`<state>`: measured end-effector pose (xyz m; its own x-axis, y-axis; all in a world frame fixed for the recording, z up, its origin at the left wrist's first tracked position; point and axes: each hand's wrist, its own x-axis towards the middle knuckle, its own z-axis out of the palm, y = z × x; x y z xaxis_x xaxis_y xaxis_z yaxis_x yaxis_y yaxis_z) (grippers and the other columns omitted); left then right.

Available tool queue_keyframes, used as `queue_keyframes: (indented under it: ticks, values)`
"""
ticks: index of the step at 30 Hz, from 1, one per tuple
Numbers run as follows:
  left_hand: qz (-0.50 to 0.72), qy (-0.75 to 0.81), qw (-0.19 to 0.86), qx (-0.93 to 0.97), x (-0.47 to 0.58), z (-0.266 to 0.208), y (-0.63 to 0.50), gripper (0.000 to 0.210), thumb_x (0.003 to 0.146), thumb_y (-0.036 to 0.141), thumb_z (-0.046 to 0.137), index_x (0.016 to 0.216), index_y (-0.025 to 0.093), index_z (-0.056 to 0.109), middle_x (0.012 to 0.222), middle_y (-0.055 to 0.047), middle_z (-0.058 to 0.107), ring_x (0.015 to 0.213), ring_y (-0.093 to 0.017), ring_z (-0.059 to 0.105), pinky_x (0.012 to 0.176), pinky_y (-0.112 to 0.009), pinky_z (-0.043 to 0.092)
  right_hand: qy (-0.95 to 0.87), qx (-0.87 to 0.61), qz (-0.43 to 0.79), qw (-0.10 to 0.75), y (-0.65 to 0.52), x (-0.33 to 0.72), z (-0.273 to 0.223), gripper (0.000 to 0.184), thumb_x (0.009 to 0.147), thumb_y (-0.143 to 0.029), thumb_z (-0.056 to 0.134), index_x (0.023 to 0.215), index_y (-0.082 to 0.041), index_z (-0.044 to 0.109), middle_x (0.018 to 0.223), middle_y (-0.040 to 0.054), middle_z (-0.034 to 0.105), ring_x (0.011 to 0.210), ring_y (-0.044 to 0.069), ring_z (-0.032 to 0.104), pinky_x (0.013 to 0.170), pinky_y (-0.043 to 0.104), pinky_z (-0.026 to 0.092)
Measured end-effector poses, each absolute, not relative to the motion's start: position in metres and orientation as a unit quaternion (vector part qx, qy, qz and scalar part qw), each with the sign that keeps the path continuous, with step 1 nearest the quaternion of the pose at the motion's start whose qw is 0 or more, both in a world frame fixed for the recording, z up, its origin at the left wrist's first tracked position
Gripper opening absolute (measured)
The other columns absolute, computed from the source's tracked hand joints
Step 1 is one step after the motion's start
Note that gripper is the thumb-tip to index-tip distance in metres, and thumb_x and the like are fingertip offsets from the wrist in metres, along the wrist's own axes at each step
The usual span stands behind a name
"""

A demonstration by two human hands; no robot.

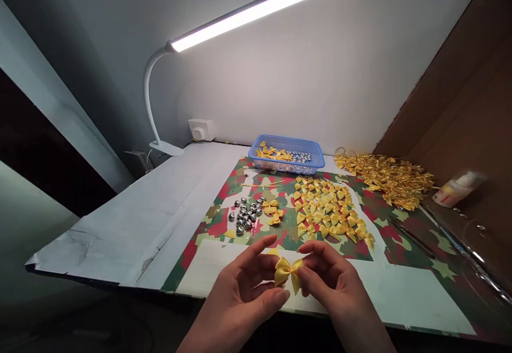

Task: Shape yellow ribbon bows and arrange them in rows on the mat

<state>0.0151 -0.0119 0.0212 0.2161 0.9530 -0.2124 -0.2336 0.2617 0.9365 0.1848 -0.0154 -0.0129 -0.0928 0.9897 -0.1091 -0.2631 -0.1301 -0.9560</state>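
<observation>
Between my two hands, just above the table's front edge, is a yellow satin ribbon bow (285, 272). My right hand (334, 278) pinches its right loop between thumb and fingers. Around its left loop curl the fingers of my left hand (244, 283), with the index finger raised and the thumb just under the bow; their exact contact is partly hidden. Rows of similar yellow bows (326, 209) lie beyond my right hand. Silver jingle bells (245, 215) are clustered beyond my left hand, and a few yellow bows (273, 213) lie beside them.
A blue basket (286, 170) with bows and silver bells stands at the back. Right of it is a heap of gold bows (388, 177), then a small bottle (458, 189) and tweezers (412, 235). A lit lamp (268, 9) hangs overhead. A camouflage-patterned sheet (212, 211) covers the table.
</observation>
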Motion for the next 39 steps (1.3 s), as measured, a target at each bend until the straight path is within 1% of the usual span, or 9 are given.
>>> queue_keyframes:
  ticks: [5, 10, 14, 18, 22, 28, 33, 37, 39]
  values:
    - [0.419, 0.476, 0.648, 0.421, 0.016, 0.018, -0.008, 0.036, 0.078, 0.030, 0.078, 0.112, 0.025, 0.068, 0.086, -0.001, 0.073, 0.085, -0.020, 0.067, 0.079, -0.028, 0.053, -0.414, -0.444, 0.606, 0.514, -0.020, 0.186, -0.014, 0.031, 0.081, -0.044, 0.074, 0.100, -0.022, 0.064, 0.076, -0.0008, 0.063, 0.069, 0.013, 0.058, 0.064, 0.025, 0.047]
    - [0.422, 0.466, 0.625, 0.464, 0.019, 0.012, -0.007, 0.034, 0.080, 0.028, 0.076, 0.112, 0.026, 0.066, 0.080, 0.002, 0.069, 0.082, -0.018, 0.065, 0.078, -0.027, 0.052, -0.526, -0.486, 0.531, 0.453, -0.020, 0.190, -0.005, 0.024, 0.090, -0.047, 0.061, 0.097, -0.024, 0.064, 0.094, 0.0013, 0.063, 0.080, 0.016, 0.057, 0.071, 0.028, 0.043]
    - [0.418, 0.457, 0.602, 0.504, 0.023, 0.009, -0.010, 0.034, 0.085, 0.028, 0.070, 0.118, 0.029, 0.063, 0.083, 0.002, 0.070, 0.084, -0.020, 0.066, 0.081, -0.030, 0.052, -0.588, -0.505, 0.471, 0.421, -0.014, 0.189, 0.004, 0.024, 0.092, -0.042, 0.058, 0.080, -0.021, 0.060, 0.080, -0.0010, 0.057, 0.074, 0.015, 0.049, 0.065, 0.025, 0.038]
    - [0.428, 0.437, 0.632, 0.477, 0.024, 0.013, -0.011, 0.032, 0.079, 0.024, 0.076, 0.110, 0.028, 0.069, 0.079, 0.002, 0.074, 0.079, -0.018, 0.068, 0.075, -0.025, 0.053, -0.464, -0.424, 0.631, 0.454, -0.009, 0.180, -0.002, 0.033, 0.087, -0.045, 0.064, 0.072, -0.018, 0.055, 0.068, -0.0032, 0.046, 0.064, 0.011, 0.039, 0.058, 0.023, 0.031]
    - [0.449, 0.434, 0.656, 0.424, 0.025, 0.018, -0.011, 0.029, 0.075, 0.021, 0.080, 0.102, 0.025, 0.073, 0.076, 0.001, 0.077, 0.078, -0.017, 0.069, 0.073, -0.021, 0.054, -0.349, -0.355, 0.730, 0.468, -0.008, 0.174, -0.009, 0.038, 0.081, -0.051, 0.070, 0.074, -0.016, 0.056, 0.065, -0.0032, 0.047, 0.059, 0.009, 0.037, 0.057, 0.021, 0.031]
    - [0.464, 0.460, 0.676, 0.341, 0.025, 0.015, -0.009, 0.033, 0.072, 0.026, 0.083, 0.104, 0.024, 0.073, 0.081, 0.001, 0.075, 0.076, -0.015, 0.068, 0.071, -0.020, 0.054, -0.416, -0.426, 0.618, 0.514, -0.013, 0.184, -0.005, 0.035, 0.082, -0.052, 0.070, 0.090, -0.018, 0.066, 0.082, 0.0004, 0.062, 0.069, 0.011, 0.051, 0.066, 0.023, 0.042]
    - [0.454, 0.454, 0.683, 0.349, 0.030, 0.009, -0.009, 0.037, 0.069, 0.029, 0.086, 0.103, 0.025, 0.073, 0.079, 0.001, 0.075, 0.075, -0.015, 0.068, 0.069, -0.019, 0.055, -0.420, -0.429, 0.607, 0.520, -0.018, 0.183, -0.005, 0.026, 0.083, -0.042, 0.071, 0.080, -0.017, 0.066, 0.068, -0.0019, 0.059, 0.063, 0.011, 0.052, 0.062, 0.022, 0.042]
    - [0.422, 0.484, 0.646, 0.413, 0.030, 0.003, -0.005, 0.044, 0.065, 0.036, 0.087, 0.105, 0.026, 0.072, 0.088, -0.001, 0.079, 0.092, -0.021, 0.071, 0.081, -0.020, 0.056, -0.470, -0.495, 0.521, 0.512, -0.016, 0.198, -0.008, 0.022, 0.088, -0.038, 0.061, 0.082, -0.017, 0.067, 0.071, -0.0010, 0.060, 0.064, 0.012, 0.052, 0.061, 0.023, 0.043]
    - [0.406, 0.511, 0.617, 0.439, 0.027, 0.000, -0.002, 0.048, 0.062, 0.040, 0.087, 0.106, 0.027, 0.072, 0.091, -0.001, 0.079, 0.096, -0.023, 0.070, 0.081, -0.018, 0.057, -0.503, -0.561, 0.442, 0.487, -0.013, 0.222, -0.011, 0.022, 0.087, -0.037, 0.059, 0.082, -0.018, 0.069, 0.070, -0.0003, 0.061, 0.064, 0.014, 0.052, 0.059, 0.024, 0.042]
